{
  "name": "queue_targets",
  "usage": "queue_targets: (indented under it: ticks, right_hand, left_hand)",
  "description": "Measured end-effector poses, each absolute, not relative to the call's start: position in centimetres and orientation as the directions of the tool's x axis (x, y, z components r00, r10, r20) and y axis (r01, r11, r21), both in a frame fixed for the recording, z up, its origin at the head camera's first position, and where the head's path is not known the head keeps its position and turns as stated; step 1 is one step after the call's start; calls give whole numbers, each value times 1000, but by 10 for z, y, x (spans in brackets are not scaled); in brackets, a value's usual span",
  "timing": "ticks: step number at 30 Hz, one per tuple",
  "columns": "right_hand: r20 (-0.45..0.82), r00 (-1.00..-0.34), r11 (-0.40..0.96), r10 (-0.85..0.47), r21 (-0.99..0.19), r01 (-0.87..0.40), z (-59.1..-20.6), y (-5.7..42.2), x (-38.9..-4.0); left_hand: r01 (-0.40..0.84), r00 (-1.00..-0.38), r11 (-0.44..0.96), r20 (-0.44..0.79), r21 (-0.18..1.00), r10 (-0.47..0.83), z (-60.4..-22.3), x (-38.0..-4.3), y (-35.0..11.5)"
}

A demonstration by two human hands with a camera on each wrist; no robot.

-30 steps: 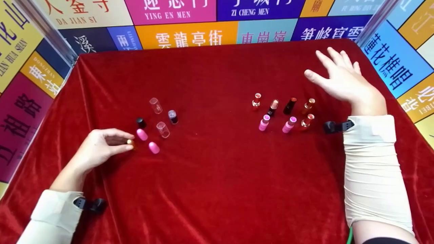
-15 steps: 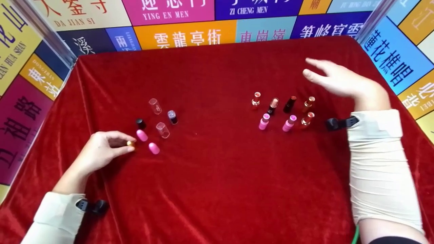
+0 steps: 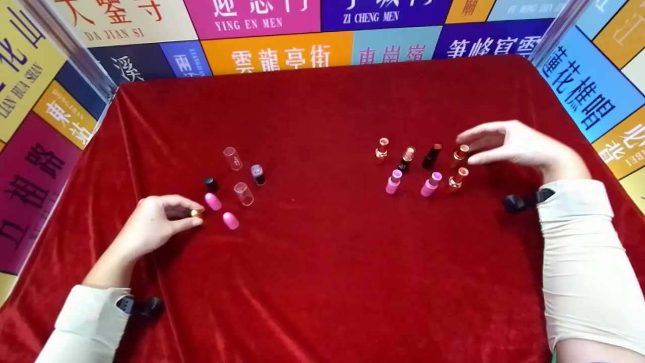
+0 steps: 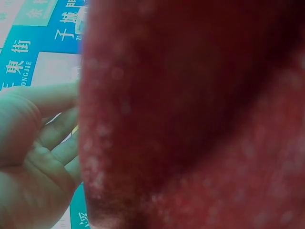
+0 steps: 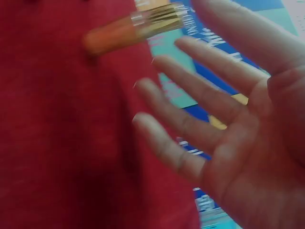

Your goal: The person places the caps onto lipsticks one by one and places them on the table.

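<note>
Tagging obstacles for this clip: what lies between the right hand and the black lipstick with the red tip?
In the head view, the gold lipstick stands between the right hand and the black lipstick; whether the hand touches it is unclear.

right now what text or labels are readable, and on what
"YING EN MEN": pink panel
"ZI CHENG MEN": purple panel
"DA JIAN SI": cream panel
"LIAN HUA SHAN": yellow panel
"DONGZHAN", "東站": orange square
"雲龍亭街": orange strip
"蓮花樵唱": blue panel
Lipstick lettering: too small.
Other text: cropped or blurred.
</note>
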State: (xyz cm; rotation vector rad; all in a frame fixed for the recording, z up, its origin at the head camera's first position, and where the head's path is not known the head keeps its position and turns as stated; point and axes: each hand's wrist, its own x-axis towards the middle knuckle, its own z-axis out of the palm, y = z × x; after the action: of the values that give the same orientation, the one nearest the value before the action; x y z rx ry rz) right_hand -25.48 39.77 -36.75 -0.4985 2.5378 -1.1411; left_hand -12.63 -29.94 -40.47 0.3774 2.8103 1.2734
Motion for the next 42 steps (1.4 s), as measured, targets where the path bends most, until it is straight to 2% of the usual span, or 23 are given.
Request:
queue_targets:
  ticks: [4, 11, 17, 22, 28, 35, 42]
  right_hand:
    - [-125, -889, 590, -440, -787, -182, -383, 395, -254]
    - [-94, -909, 628, -407, -751, -203, -395, 386, -257]
    - [-101, -923, 673, -372, -714, -193, -398, 383, -258]
    - [-111, -923, 658, -369, -732, -175, -399, 383, -258]
    - [-99, -920, 629, -380, -756, -178, -401, 381, -258]
    - [-81, -921, 631, -380, -751, -194, -402, 380, -259]
    - [-75, -926, 649, -371, -734, -200, -401, 381, -259]
  left_hand:
    - [202, -970, 640, 64, 741, 233, -404, -126, -300]
    - [197, -972, 643, 59, 740, 229, -405, -126, -299]
    - [208, -969, 638, 69, 742, 236, -405, -125, -300]
    - [208, -970, 639, 73, 740, 230, -405, -125, -300]
    - [262, -965, 633, 192, 728, 179, -393, -123, -302]
    - [343, -931, 592, 346, 729, 114, -355, -138, -290]
    - [366, -924, 420, 378, 831, 56, -322, -172, -245]
